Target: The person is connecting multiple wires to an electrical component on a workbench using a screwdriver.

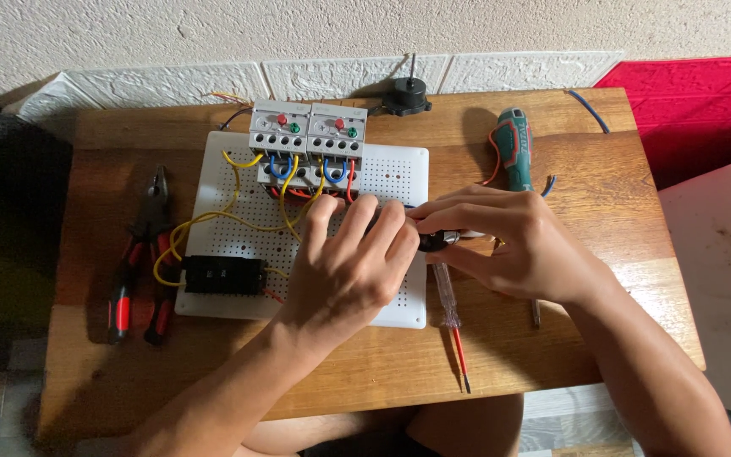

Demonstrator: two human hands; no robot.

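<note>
Item: small dark cylindrical part [435,240], pinched in right hand [509,245] fingertips; left hand [344,262] spread, steadying perforated white plastic board [399,173]. Likely light, rigid; grip its sides.

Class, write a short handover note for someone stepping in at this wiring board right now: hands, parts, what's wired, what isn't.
Left hand: fingers spread on the white perforated board.
Right hand: pinching a small dark part at the board's right edge.
Two grey relay units sit at the top, wired yellow, blue and red; black block lower left carries yellow wires.
Pliers left, tester screwdriver and green screwdriver right.
The dark part looks unmounted.
</note>
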